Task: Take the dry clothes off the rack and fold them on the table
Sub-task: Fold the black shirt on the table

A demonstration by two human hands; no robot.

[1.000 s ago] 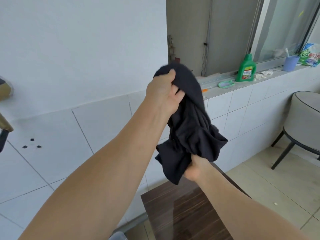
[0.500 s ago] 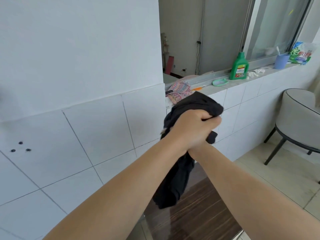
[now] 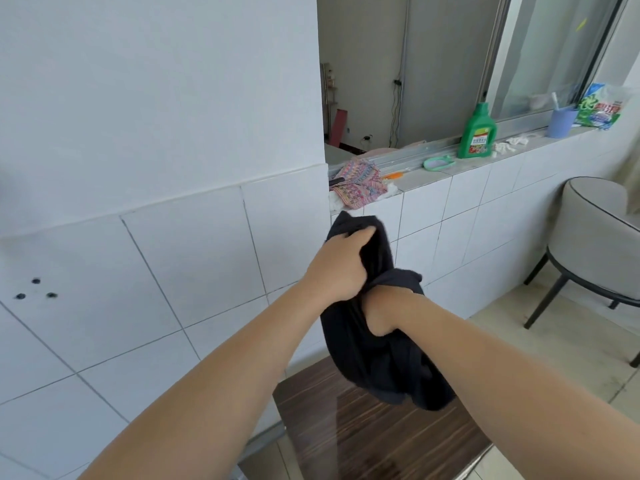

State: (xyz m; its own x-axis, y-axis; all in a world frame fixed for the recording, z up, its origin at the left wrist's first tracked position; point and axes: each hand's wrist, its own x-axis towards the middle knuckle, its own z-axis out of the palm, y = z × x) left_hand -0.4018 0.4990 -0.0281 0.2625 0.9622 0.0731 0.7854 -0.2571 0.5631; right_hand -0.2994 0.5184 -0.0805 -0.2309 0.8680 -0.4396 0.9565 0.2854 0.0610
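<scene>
the left hand (image 3: 341, 268) has its fingers curled tight round the upper bunch of a black garment (image 3: 377, 355), gripping it in the air in front of the white tiled wall (image 3: 194, 271). just right of and below that grip, the right hand (image 3: 381, 315) is buried in the cloth, thumb showing; its fingers are hidden, so its hold cannot be judged. the rest of the garment hangs below both hands, over the dark wooden table (image 3: 363, 441). up and right of the grip, a green bottle (image 3: 477, 136) stands on the ledge; far right, a grey chair (image 3: 595, 244).
</scene>
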